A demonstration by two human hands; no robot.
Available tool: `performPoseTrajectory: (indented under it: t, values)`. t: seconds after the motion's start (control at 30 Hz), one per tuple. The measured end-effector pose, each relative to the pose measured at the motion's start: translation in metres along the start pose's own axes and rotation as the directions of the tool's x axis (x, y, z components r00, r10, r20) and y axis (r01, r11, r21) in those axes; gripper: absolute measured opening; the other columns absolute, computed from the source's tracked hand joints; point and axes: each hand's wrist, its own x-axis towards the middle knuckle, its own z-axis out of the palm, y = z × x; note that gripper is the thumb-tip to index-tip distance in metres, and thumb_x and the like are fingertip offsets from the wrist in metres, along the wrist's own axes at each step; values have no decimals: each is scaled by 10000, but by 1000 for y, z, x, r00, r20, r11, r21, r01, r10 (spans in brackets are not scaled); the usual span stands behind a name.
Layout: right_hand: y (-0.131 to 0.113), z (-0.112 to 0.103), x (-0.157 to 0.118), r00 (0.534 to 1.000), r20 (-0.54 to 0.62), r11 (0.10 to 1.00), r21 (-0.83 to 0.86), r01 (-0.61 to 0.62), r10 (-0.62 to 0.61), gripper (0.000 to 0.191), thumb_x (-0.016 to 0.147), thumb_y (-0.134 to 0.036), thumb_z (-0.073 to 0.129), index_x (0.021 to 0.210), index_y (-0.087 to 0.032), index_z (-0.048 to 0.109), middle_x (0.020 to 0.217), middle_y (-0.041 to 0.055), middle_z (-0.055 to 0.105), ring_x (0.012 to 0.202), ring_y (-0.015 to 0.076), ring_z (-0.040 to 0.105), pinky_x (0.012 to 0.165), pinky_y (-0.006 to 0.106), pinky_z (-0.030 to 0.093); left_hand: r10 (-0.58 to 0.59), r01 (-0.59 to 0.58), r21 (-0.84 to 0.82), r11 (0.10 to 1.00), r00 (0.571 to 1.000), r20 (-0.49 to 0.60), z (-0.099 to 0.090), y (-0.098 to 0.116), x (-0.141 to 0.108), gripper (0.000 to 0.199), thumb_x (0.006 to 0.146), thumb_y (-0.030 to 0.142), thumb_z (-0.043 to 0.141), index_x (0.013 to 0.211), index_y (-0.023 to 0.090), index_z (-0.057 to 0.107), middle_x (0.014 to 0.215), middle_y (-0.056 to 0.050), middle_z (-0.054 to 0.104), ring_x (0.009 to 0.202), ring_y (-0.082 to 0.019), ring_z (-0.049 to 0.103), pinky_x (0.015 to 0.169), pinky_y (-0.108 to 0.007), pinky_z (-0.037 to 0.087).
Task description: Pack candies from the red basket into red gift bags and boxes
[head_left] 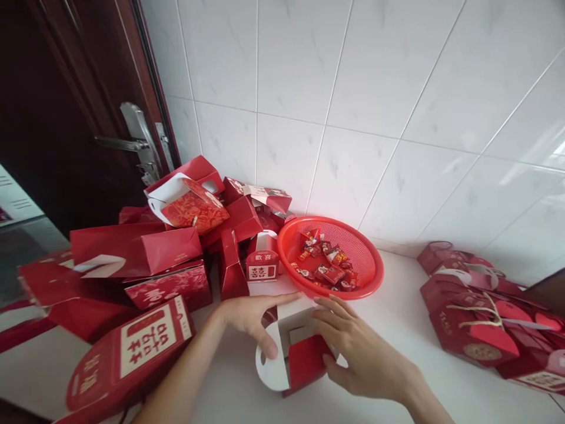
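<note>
A small red candy box (308, 360) with a white inside stands on the white countertop in front of me, its top open. My left hand (251, 318) is at its left side, the thumb pressed on the rounded white flap with a handle hole and the index finger stretched toward the back. On the right side, my right hand (348, 338) grips the box, fingers over the far edge and thumb at the near red wall. Just behind the box sits a red plastic basket (375, 265) with several wrapped candies (331, 272) inside.
Red boxes (172, 253) are heaped at the left, one large box (148, 341) lying nearest my left forearm. Several closed red boxes (468, 312), some tied with string, stand at the right. A tiled wall (291, 70) rises behind; a dark door (97, 82) is at left.
</note>
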Motion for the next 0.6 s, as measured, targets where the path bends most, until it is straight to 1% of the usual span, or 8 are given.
performPoseTrajectory:
  t: [0.1, 0.17, 0.23, 0.3, 0.33, 0.47, 0.53, 0.6]
  values:
    - [-2, -8, 0, 999, -52, 997, 78, 5, -1, 153, 824, -101, 598, 932, -203, 633, 1079, 94, 704, 1266, 275, 558, 1155, 454, 403, -34, 34, 6, 999, 999, -3, -1, -5, 1, 1295, 514, 424, 953, 1594, 335, 244, 1628, -71, 360, 1445, -349, 428, 1195, -465, 338]
    - [-4, -12, -1, 997, -45, 992, 112, 64, -59, 99, 868, -118, 600, 895, -209, 628, 1083, 86, 704, 1216, 242, 585, 1141, 439, 413, -38, 38, -1, 999, 999, 4, -1, -7, 1, 1312, 512, 425, 954, 1600, 322, 228, 1626, -76, 368, 1462, -348, 399, 1205, -468, 317]
    - [-5, -14, -2, 993, -12, 984, 130, 122, -121, 53, 904, -197, 634, 851, -207, 637, 1037, 79, 710, 1128, 227, 619, 1126, 453, 417, -29, 30, -35, 999, 999, 25, -1, -8, 2, 1316, 523, 431, 949, 1605, 313, 208, 1628, -82, 363, 1468, -345, 387, 1202, -464, 323]
    - [-6, -14, -2, 988, 3, 979, 132, 155, -156, 138, 922, -267, 656, 802, -199, 648, 959, 63, 716, 1035, 211, 636, 1113, 463, 414, -17, 20, -71, 997, 999, 44, 0, -6, 2, 1309, 538, 438, 944, 1606, 315, 197, 1635, -83, 347, 1456, -342, 407, 1193, -461, 338]
    - [-7, -14, -3, 987, -4, 979, 125, 159, -160, 173, 934, -272, 648, 779, -195, 653, 925, 55, 718, 1005, 203, 633, 1097, 455, 420, -11, 15, -81, 997, 999, 50, 1, -6, 2, 1300, 546, 444, 940, 1606, 316, 198, 1639, -82, 340, 1451, -341, 415, 1192, -460, 339]
    - [-10, -17, -5, 992, -43, 991, 61, 118, -116, 255, 969, -223, 597, 729, -190, 676, 846, 52, 720, 953, 197, 612, 964, 390, 475, -13, 15, -70, 997, 999, 36, 3, -1, 2, 1272, 564, 473, 926, 1604, 308, 211, 1648, -73, 323, 1458, -346, 400, 1203, -462, 314]
    - [-12, -21, -8, 996, -26, 996, 37, 87, -86, 240, 970, -264, 612, 757, -194, 697, 853, 59, 720, 947, 204, 611, 961, 393, 469, -35, 35, -33, 999, 999, 20, 4, 1, 2, 1276, 564, 486, 922, 1605, 299, 209, 1652, -74, 314, 1474, -348, 374, 1209, -453, 302]
    - [-14, -26, -11, 1000, 3, 999, 22, 31, -31, 223, 969, -322, 623, 808, -196, 711, 867, 65, 717, 944, 211, 611, 975, 404, 459, -54, 55, -8, 998, 998, 23, 3, 1, 2, 1290, 568, 492, 917, 1611, 286, 186, 1648, -86, 323, 1475, -340, 375, 1208, -443, 305]
